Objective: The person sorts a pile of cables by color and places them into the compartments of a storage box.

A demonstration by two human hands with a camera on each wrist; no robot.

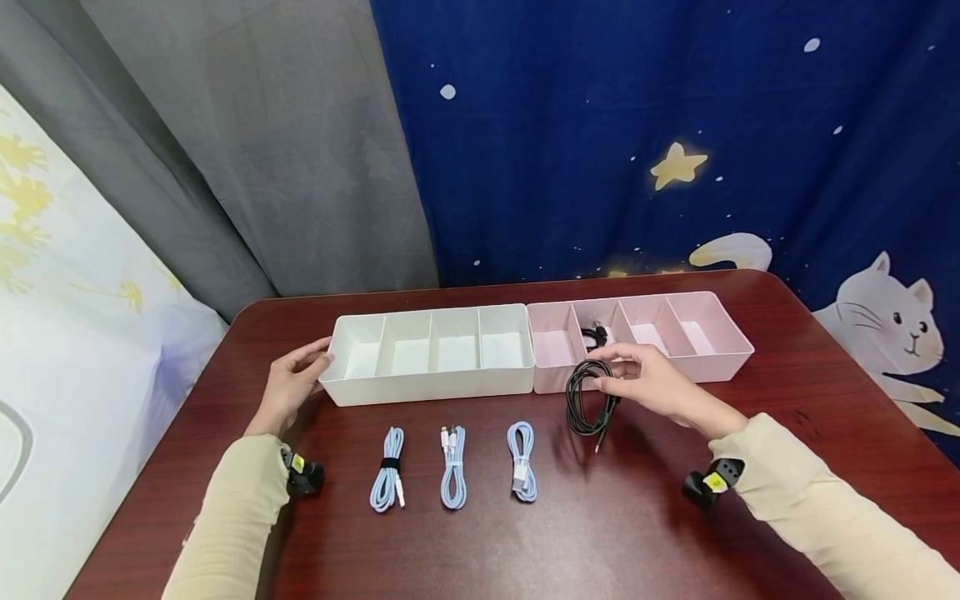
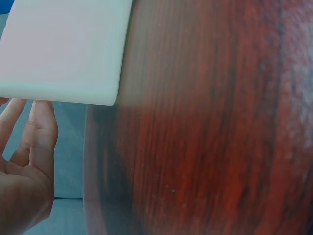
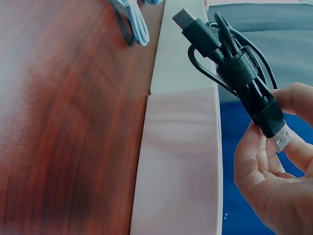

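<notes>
My right hand [image 1: 652, 382] pinches a coiled black cable [image 1: 573, 398] in front of the pink divided box [image 1: 716, 368]. In the right wrist view, a black cable [image 3: 239, 71] wrapped with a black strap shows a metal USB plug by the fingers. Another black cable [image 1: 596, 335] lies in the pink box's second compartment from the left. My left hand [image 1: 291, 385] touches the left end of the white divided box [image 1: 431, 387] with extended fingers; the left wrist view shows their tips against the box wall, partly hidden by it.
Three coiled light-blue cables lie in a row before the boxes: one with a black strap [image 1: 391, 463], a middle cable [image 1: 453, 462] and a right cable [image 1: 521, 475]. Both boxes stand end to end on the dark red table [image 1: 600, 542]. Curtains [image 1: 600, 125] hang behind.
</notes>
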